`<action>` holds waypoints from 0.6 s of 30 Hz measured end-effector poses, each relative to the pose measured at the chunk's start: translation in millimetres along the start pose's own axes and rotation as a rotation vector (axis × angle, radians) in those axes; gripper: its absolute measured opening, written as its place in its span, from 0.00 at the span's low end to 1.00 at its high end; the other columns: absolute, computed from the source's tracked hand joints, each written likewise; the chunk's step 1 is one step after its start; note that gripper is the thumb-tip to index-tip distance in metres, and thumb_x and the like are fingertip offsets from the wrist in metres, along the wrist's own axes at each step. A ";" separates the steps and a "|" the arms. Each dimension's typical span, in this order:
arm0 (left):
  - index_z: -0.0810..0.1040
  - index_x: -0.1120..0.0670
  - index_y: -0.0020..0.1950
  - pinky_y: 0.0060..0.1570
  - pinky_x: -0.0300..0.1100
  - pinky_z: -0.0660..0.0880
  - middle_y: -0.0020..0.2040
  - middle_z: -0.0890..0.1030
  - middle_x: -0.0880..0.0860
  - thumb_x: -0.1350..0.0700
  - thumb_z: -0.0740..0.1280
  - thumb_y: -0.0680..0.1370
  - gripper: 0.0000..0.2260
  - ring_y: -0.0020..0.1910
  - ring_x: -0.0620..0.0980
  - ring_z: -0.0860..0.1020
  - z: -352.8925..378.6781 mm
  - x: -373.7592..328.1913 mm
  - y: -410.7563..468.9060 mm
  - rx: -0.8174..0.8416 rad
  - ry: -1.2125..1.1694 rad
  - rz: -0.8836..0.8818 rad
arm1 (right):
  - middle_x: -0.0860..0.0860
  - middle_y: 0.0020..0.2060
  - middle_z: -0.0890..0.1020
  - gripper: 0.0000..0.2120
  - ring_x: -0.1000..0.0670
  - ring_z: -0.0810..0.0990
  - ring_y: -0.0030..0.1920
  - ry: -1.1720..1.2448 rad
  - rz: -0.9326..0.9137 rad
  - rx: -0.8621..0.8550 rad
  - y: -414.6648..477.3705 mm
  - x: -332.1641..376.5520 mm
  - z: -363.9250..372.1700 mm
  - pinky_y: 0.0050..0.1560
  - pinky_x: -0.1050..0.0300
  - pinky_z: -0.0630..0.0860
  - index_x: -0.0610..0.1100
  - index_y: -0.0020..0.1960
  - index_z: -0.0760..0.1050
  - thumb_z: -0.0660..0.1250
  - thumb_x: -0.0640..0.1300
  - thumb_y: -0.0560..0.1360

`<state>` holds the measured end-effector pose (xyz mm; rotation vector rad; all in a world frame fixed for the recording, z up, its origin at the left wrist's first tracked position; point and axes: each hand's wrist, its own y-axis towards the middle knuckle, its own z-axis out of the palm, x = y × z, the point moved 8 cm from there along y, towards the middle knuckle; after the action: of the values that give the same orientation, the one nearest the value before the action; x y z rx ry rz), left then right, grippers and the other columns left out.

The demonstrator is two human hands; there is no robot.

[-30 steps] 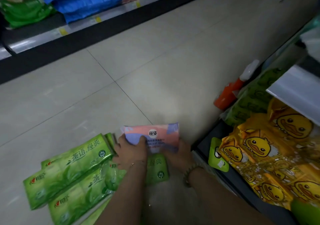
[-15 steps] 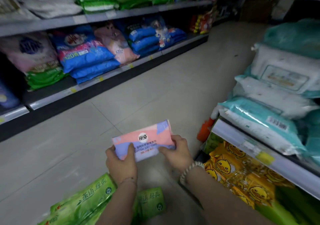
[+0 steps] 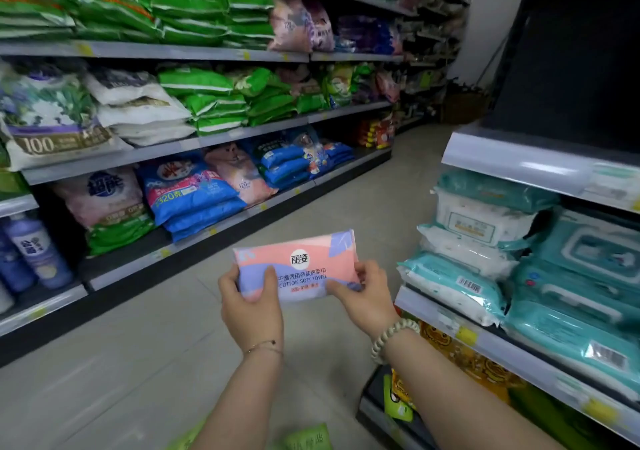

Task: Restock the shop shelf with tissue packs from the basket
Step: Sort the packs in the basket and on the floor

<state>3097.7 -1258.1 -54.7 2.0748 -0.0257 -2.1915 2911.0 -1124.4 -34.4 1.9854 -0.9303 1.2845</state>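
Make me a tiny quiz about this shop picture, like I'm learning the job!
1. True or false: the left hand and right hand both hold the pink pack.
2. Which wrist wears the bead bracelet? A left, B right.
3. Fill in: the teal packs lie on the person's ____ side.
Key: 1 true; 2 B; 3 right.

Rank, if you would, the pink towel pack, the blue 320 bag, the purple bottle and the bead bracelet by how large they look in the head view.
1. pink towel pack and blue 320 bag: about alike, and the bag is farther, so unranked.
2. purple bottle
3. bead bracelet
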 end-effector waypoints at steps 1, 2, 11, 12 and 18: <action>0.74 0.50 0.57 0.51 0.43 0.73 0.54 0.80 0.49 0.52 0.74 0.71 0.17 0.52 0.52 0.79 -1.2 -10.2 -3.1 0.002 -0.026 0.012 | 0.50 0.51 0.70 0.18 0.57 0.74 0.43 0.002 -0.019 -0.012 -4.4 10.9 -7.5 0.44 0.66 0.71 0.44 0.54 0.70 0.75 0.44 0.69; 0.74 0.50 0.57 0.51 0.42 0.73 0.55 0.80 0.48 0.52 0.74 0.72 0.17 0.53 0.51 0.79 -2.2 -20.5 -6.6 0.004 -0.055 0.020 | 0.51 0.49 0.69 0.18 0.59 0.73 0.42 0.001 -0.045 -0.029 -8.5 21.8 -15.5 0.42 0.68 0.70 0.44 0.54 0.70 0.75 0.44 0.69; 0.72 0.47 0.56 0.48 0.35 0.68 0.51 0.78 0.43 0.54 0.73 0.73 0.15 0.50 0.46 0.78 3.6 -109.7 -46.2 0.056 -0.245 0.115 | 0.50 0.49 0.69 0.18 0.54 0.74 0.44 0.007 -0.221 -0.157 -44.1 94.7 -87.8 0.45 0.66 0.73 0.44 0.50 0.69 0.75 0.46 0.68; 0.71 0.47 0.56 0.48 0.35 0.69 0.50 0.77 0.43 0.54 0.73 0.73 0.16 0.50 0.46 0.78 5.0 -118.4 -50.7 0.056 -0.261 0.127 | 0.49 0.50 0.70 0.19 0.52 0.74 0.45 -0.005 -0.236 -0.167 -47.6 100.7 -96.2 0.47 0.61 0.74 0.44 0.50 0.69 0.76 0.47 0.68; 0.70 0.44 0.57 0.52 0.41 0.75 0.55 0.79 0.46 0.51 0.73 0.72 0.17 0.52 0.48 0.80 20.4 -160.7 -79.2 0.100 -0.323 0.179 | 0.53 0.48 0.68 0.18 0.58 0.71 0.43 -0.018 -0.317 -0.206 -69.7 131.9 -147.8 0.41 0.69 0.69 0.45 0.50 0.67 0.74 0.48 0.69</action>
<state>3079.4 -1164.7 98.5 1.6640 -0.3431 -2.4257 2929.4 -1000.0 133.8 1.8928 -0.6910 0.9567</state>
